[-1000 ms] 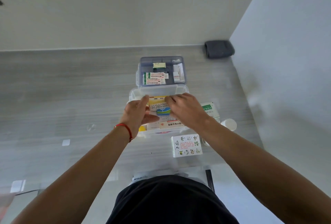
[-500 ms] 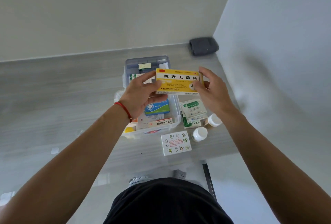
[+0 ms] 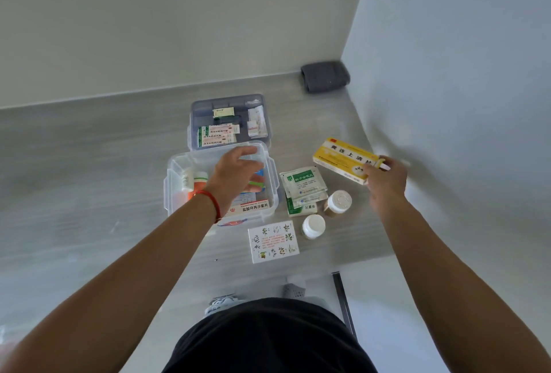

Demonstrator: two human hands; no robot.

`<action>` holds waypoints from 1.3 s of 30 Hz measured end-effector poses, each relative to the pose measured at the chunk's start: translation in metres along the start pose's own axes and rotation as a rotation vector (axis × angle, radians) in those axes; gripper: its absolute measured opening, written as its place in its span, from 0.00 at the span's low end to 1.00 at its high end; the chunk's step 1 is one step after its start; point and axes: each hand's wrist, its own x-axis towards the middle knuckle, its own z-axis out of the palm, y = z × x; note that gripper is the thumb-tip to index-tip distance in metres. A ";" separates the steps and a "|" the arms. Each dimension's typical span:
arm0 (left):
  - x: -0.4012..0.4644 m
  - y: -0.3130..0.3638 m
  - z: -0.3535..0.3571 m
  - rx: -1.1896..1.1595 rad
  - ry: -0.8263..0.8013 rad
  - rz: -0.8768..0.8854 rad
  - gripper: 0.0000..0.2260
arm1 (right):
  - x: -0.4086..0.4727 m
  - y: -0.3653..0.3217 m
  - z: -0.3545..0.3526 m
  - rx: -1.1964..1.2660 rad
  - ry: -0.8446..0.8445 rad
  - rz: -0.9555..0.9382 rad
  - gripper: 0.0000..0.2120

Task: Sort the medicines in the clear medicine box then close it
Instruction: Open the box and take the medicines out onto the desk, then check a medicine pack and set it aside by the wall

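The clear medicine box stands open on the grey table, with bottles at its left end and flat packs at its front. My left hand hovers over its middle, fingers spread, holding nothing. My right hand grips one end of a yellow medicine carton, held low to the right of the box. Behind the box sits a clear grey tray holding plaster strips and small packs.
Right of the box lie green-and-white sachets, two white-capped bottles and a white carton with plant pictures. A dark grey cloth lies in the far corner by the right wall. The table edge runs near my body.
Both hands lifted the yellow carton out of the box. Now the left hand has let go and returned over the box, while the right hand has carried the carton out to the right.
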 end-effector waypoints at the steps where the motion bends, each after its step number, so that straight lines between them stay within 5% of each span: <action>1: 0.001 -0.004 -0.004 -0.001 0.028 -0.009 0.15 | 0.005 0.007 0.002 -0.015 0.031 0.009 0.20; 7: 0.001 -0.033 -0.034 0.009 0.236 0.007 0.09 | 0.016 0.037 0.013 -0.243 0.006 0.061 0.19; 13: -0.001 -0.053 -0.058 0.424 0.389 0.127 0.10 | 0.014 0.029 0.013 -0.484 -0.065 -0.037 0.14; 16: 0.010 -0.054 -0.058 0.625 0.313 0.206 0.10 | 0.000 0.012 0.014 -0.619 -0.097 -0.109 0.24; 26: 0.067 -0.062 -0.035 1.085 -0.033 0.188 0.26 | -0.089 -0.026 0.023 -0.517 -0.255 -0.570 0.18; 33: 0.069 -0.063 -0.033 1.463 -0.061 0.287 0.23 | -0.121 -0.017 0.019 -0.553 -0.331 -0.587 0.17; 39: 0.057 -0.055 -0.038 1.441 -0.062 0.323 0.21 | -0.134 -0.017 0.023 -0.556 -0.411 -0.589 0.17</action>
